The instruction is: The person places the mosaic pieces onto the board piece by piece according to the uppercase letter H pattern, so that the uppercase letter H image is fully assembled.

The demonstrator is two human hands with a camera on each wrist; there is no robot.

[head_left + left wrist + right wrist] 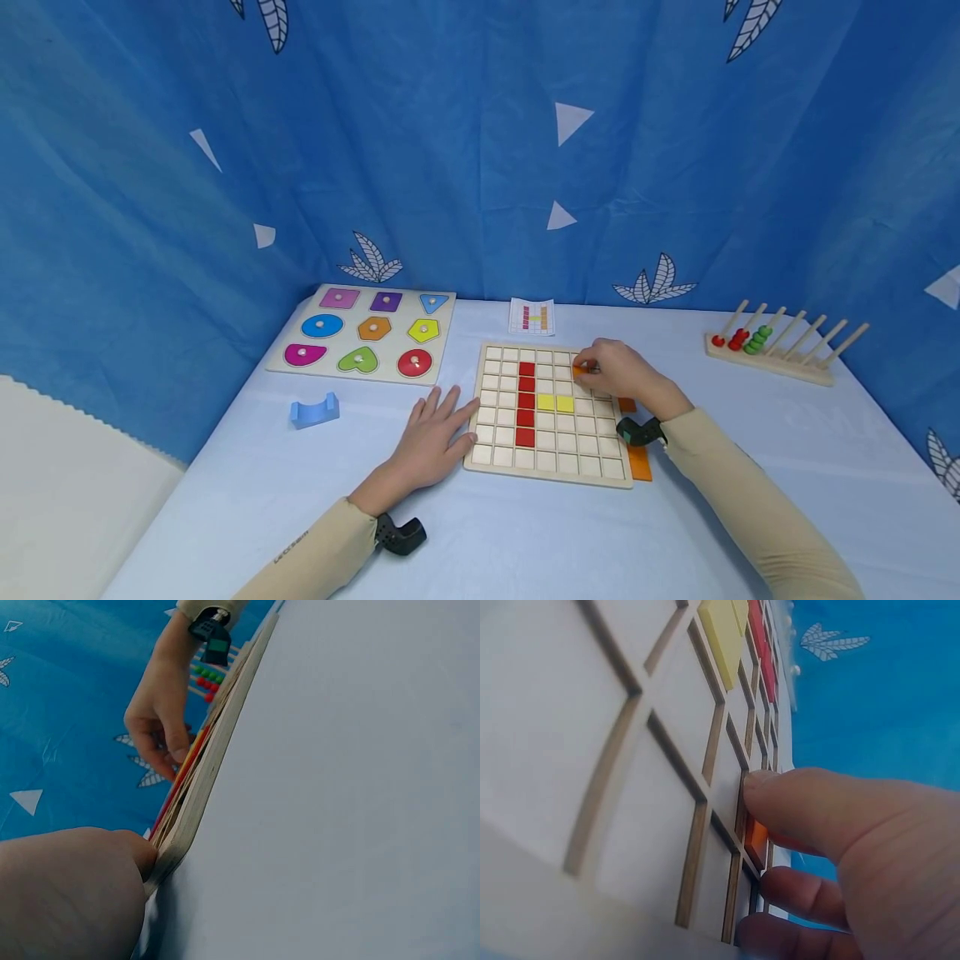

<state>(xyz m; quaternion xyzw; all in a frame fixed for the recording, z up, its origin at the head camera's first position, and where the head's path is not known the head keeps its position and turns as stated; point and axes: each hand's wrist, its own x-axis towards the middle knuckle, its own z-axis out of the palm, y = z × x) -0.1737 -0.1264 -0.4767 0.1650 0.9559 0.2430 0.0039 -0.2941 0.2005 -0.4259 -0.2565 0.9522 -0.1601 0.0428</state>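
Observation:
A wooden grid board lies on the table with a column of several red square tiles and two yellow tiles beside it. Over its upper right part, my right hand pinches an orange tile at one of the cells; the thumb and fingers partly cover it. My left hand has its fingers spread, and its fingertips touch the board's left edge. More orange tiles lie along the right edge, partly hidden by the right wrist.
Behind the board lies a small pattern card. To the left are a knobbed shape puzzle and a blue cradle-shaped block. A peg stand with red and green beads stands at the right. Blue curtain hangs behind.

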